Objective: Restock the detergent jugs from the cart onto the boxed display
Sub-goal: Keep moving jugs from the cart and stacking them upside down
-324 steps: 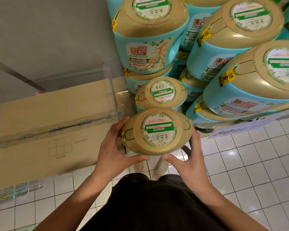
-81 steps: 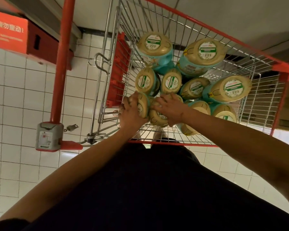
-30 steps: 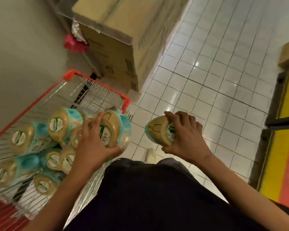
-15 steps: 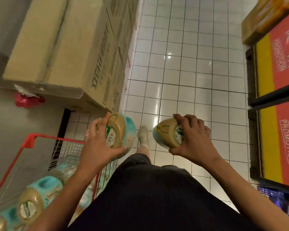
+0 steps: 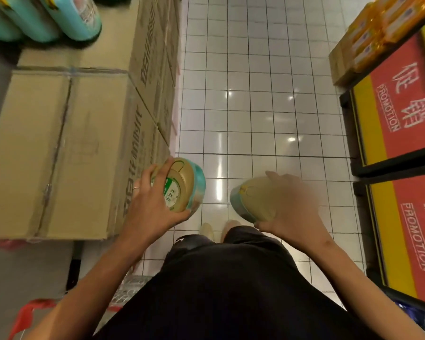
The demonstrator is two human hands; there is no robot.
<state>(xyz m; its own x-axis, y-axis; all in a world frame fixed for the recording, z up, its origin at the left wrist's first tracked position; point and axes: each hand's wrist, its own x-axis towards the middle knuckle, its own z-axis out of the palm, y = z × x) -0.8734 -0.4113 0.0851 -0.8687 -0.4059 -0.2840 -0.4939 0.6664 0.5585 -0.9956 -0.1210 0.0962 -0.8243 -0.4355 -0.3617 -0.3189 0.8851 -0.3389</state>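
Observation:
I carry two teal detergent jugs with gold caps over the tiled aisle. My left hand (image 5: 150, 207) grips the left jug (image 5: 184, 185) by its cap, right beside the cardboard boxes (image 5: 59, 148) of the display. My right hand (image 5: 292, 204), blurred, holds the right jug (image 5: 250, 200) over the floor. Several teal jugs (image 5: 47, 18) stand on the boxes at the top left. Only a red corner of the cart (image 5: 32, 312) shows at the bottom left.
Red and yellow promotion stands (image 5: 400, 119) line the right side, with orange packs (image 5: 378, 28) stacked above them. White floor tiles (image 5: 255, 94) run ahead between the boxes and the stands. My shoes (image 5: 206, 230) show below the jugs.
My view has swung away from the cart toward the aisle and boxes. Both hands still hold their jugs, and the display jugs have come into view at the top left.

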